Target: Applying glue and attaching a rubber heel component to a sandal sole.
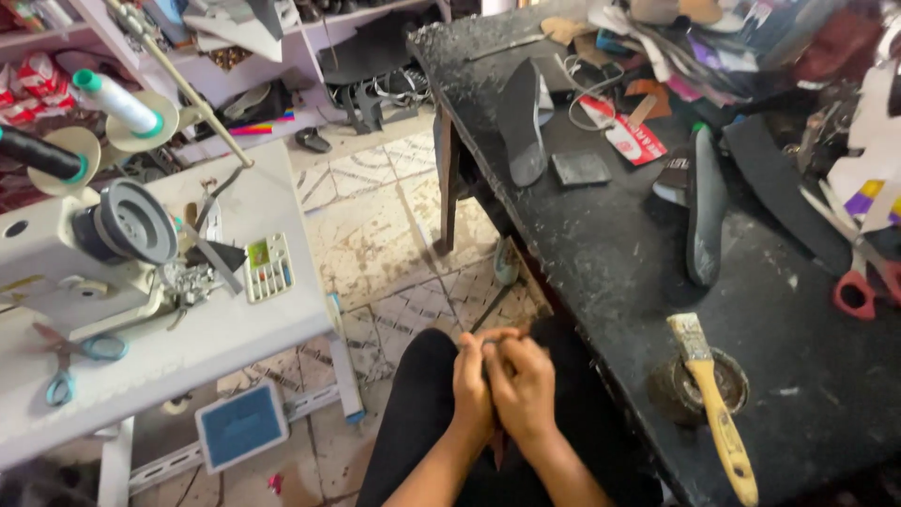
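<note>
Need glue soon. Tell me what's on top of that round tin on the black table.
A yellow-handled brush lies across the tin, bristles up. The tin's contents are covered and too dark to see.

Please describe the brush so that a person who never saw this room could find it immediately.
Look at the black worktable on the person's right side. Near its front edge stands a small round dark tin, and the brush lies across its top. It is the only thing there with a long yellow handle and pale bristles.
</note>
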